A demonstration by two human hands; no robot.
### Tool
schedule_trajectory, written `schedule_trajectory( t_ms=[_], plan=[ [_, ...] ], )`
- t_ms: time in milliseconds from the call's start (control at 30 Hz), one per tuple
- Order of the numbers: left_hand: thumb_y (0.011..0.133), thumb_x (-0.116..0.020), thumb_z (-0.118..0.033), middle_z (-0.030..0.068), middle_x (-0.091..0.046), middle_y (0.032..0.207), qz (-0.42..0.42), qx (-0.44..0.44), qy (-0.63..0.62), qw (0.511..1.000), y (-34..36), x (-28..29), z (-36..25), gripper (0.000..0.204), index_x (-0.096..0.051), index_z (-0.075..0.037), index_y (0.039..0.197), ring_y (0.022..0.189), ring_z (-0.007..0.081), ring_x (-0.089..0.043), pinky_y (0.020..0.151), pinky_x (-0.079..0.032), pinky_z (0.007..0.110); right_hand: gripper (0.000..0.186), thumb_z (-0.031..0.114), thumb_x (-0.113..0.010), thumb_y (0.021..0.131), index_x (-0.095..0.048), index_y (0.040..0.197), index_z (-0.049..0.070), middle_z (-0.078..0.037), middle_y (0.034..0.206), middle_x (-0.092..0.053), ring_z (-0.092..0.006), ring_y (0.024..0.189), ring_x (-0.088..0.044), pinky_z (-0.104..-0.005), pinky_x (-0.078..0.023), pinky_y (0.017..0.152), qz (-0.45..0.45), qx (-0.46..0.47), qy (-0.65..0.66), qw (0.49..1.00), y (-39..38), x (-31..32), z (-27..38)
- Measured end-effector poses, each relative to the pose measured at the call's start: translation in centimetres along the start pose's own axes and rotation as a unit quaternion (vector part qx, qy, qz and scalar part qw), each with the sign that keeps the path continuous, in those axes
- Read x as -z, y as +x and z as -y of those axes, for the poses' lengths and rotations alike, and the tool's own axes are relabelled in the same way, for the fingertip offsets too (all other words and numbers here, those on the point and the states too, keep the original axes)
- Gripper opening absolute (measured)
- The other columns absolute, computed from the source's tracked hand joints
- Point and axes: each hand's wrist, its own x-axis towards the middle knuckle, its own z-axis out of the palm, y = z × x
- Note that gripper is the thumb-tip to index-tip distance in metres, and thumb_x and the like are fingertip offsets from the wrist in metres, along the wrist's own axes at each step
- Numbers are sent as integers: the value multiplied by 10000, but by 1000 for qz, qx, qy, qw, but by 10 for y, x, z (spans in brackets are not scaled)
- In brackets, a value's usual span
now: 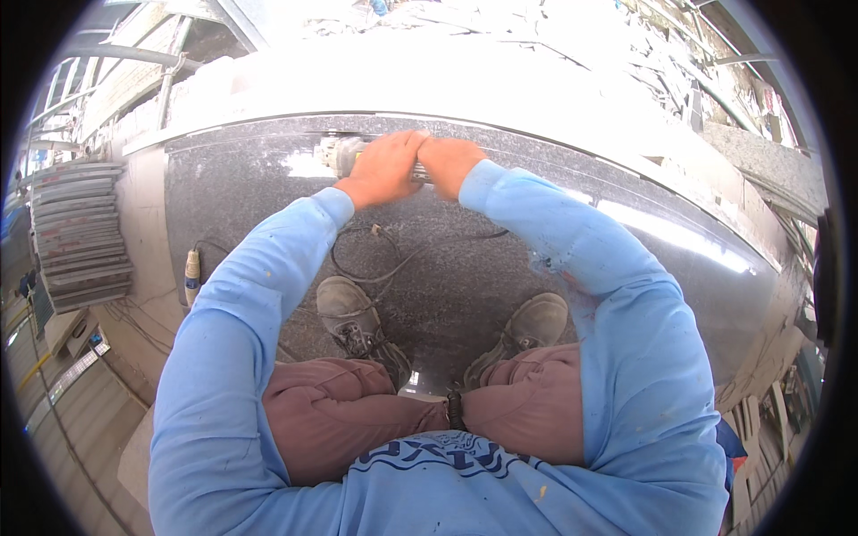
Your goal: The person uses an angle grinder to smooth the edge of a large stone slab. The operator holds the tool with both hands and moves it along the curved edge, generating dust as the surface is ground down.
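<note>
Both arms reach forward to an angle grinder [338, 154] at the far edge of a dark speckled stone slab [255, 201]. My left hand [384, 168] is closed round its body just behind the grey metal head. Right beside it, my right hand [450, 164] is wrapped round the rear part, touching the left hand. My fingers hide most of the tool, and its disc is hard to make out. A dark cord [420, 253] lies looped on the slab between my arms and feet.
I squat on the slab, with a dusty shoe [344, 302] and another shoe [536, 323] planted on it. A light-coloured tool or plug [192, 272] lies left. Stacked slabs [80, 234] stand farther left. Beyond the far edge is bright, dusty ground [429, 80] with rubble.
</note>
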Motion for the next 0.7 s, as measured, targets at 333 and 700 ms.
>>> schedule_trajectory(
  t_ms=[333, 700],
  plan=[
    [710, -835, -187, 159, -612, 1273, -29, -16, -1, 999, -4, 1, 7, 737, -481, -59, 1343, 1230, 333, -577, 1046, -473, 437, 351, 38, -764, 789, -679, 1124, -19, -176, 1087, -730, -310, 1023, -725, -401, -612, 841, 54, -25, 6, 998, 5, 17, 10],
    [702, -843, -169, 148, -614, 1266, -31, -23, -5, 999, 1, 0, -18, 735, -485, -62, 1335, 1217, 331, -585, 1039, -477, 437, 354, 18, -747, 790, -657, 1131, -8, -175, 1100, -726, -330, 1048, -710, -429, -605, 847, 36, -28, -7, 999, -19, 16, 0]
  ],
)
